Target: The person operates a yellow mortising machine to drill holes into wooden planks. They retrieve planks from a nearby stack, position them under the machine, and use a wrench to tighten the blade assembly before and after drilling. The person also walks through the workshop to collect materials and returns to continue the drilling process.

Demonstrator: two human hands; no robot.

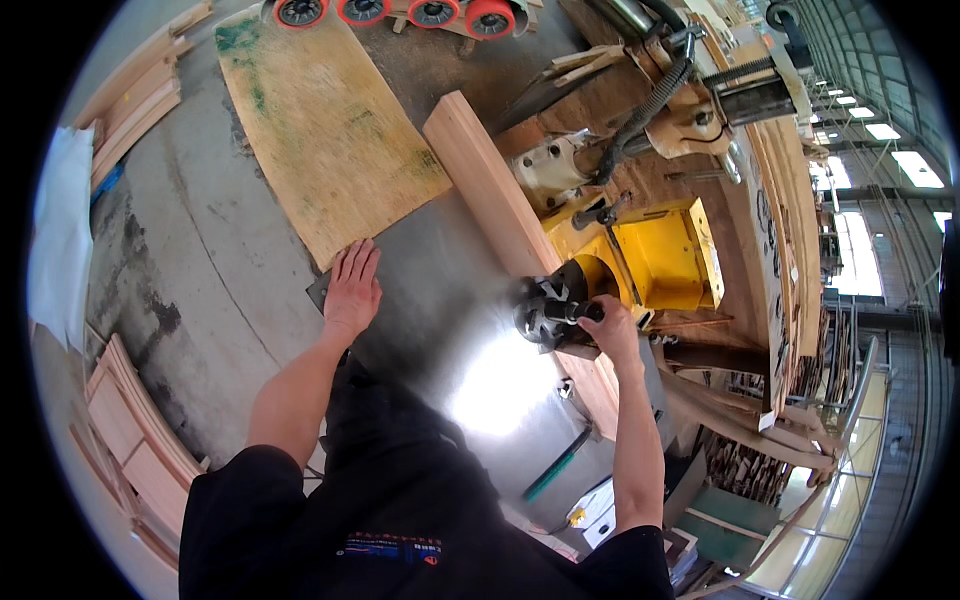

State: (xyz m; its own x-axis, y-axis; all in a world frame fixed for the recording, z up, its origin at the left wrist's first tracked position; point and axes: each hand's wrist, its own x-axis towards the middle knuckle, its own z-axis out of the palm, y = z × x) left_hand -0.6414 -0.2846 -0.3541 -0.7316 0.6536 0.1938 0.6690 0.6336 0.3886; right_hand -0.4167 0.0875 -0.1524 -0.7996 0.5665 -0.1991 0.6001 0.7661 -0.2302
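My left hand [352,298] lies flat, fingers stretched out, at the edge of the grey metal machine table [410,275], its fingertips by the near end of a stained plywood sheet [335,130]. My right hand [612,328] is closed round the end of a black cylindrical spindle piece [572,311]. That piece sticks out from a dark toothed cutter head [540,312], set in a gap along the wooden fence. Behind the cutter stands a yellow metal housing [655,255]. The fingertips of my right hand are partly hidden.
A long wooden fence beam [490,180] crosses the table. Red-rimmed feed rollers [433,12] hang at the top. A green-handled brush-like tool [557,463] lies at the near right. Curved wooden panels [135,430] stand at left; a hose [655,100] runs above the housing.
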